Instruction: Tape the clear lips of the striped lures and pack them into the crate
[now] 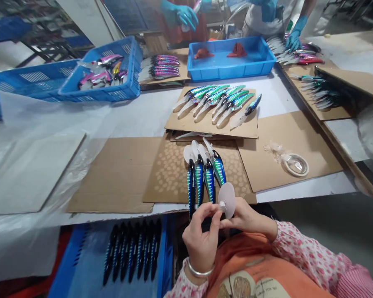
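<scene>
Close to my body, a fishing lure with a broad pale lip (226, 198) is gripped in my right hand (247, 216), its body mostly hidden behind the fingers. Thumb and forefinger of my left hand (204, 236) pinch together at a small whitish bit (222, 205) on the lip; whether it is tape or plastic I cannot tell. Just beyond my hands, several blue-green striped lures (199, 176) lie side by side on a spotted brown cardboard sheet (168, 174), their lips pointing away from me.
More lures (219, 99) rest on raised cardboard (205, 123). A tape roll (295, 164) lies to the right. Blue crates (231, 71) stand behind, and a low blue tray (166, 265) holds dark lures (132, 252). Across the table are co-workers' gloved hands (186, 17).
</scene>
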Demonstrator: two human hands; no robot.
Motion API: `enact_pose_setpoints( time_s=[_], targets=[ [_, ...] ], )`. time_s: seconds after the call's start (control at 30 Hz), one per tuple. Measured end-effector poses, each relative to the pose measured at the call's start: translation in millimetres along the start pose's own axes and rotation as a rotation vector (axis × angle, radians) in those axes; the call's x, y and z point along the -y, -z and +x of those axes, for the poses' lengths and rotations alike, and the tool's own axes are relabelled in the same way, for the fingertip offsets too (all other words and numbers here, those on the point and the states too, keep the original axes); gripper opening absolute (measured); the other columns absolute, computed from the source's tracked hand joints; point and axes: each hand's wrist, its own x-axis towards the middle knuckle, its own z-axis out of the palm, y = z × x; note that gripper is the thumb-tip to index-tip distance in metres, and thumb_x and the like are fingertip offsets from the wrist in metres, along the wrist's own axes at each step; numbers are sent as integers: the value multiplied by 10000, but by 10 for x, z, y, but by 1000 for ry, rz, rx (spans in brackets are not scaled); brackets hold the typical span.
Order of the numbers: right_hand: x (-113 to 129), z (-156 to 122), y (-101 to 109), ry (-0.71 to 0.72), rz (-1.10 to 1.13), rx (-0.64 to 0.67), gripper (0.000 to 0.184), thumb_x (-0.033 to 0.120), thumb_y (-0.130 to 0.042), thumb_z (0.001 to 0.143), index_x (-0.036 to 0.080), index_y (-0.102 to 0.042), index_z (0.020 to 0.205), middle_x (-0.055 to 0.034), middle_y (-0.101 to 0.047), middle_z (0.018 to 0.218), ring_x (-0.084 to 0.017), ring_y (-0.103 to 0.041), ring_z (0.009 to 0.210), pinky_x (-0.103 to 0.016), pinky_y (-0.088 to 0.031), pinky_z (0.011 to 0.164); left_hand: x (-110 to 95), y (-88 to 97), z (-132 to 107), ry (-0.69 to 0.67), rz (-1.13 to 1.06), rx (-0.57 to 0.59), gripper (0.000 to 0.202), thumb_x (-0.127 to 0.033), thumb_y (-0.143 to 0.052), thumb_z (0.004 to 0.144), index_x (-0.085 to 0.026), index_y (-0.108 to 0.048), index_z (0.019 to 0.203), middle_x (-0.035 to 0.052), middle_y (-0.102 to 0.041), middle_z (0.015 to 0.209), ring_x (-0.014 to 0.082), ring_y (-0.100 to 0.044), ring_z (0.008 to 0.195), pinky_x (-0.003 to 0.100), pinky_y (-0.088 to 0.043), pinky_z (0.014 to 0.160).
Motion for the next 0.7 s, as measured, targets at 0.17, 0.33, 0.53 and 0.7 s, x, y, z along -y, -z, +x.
enact_pose_setpoints(
  time_s=[0.17,0.33,0.53,0.7],
  targets=[
    [-32,26,-25,60,-23,-29,591,727,-481,870,159,-634,816,-19,-605,718,-141,-517,637,-236,-411,591,9,32,-33,68,-48,16,174,-166,-706,842,-228,-672,1000,-19,-759,875,121,-731,767,203,-588,758],
    [-21,49,-36,64,16,-7,574,715,-509,866,160,-632,792,-18,-612,714,-141,-532,647,-241,-430,606,29,36,-39,139,-133,36,117,-188,-692,858,-228,-675,967,-11,-748,861,122,-720,770,204,-577,770],
    [310,153,-3,-85,333,-45,392,542,-697,832,181,-663,981,-57,-697,893,-194,-661,792,-276,-552,715,-7,383,-16,244,-399,242,651,-456,-702,829,-208,-475,1388,127,-600,1346,266,-605,1193,359,-528,977],
    [517,408,-214,2,256,5,434,463,-763,787,244,-642,1142,-78,-691,1088,-256,-662,1009,-340,-570,891,298,958,-167,325,-361,505,460,-358,-613,885,-198,-597,1316,75,-709,1184,248,-663,1080,351,-505,986]
  ],
)
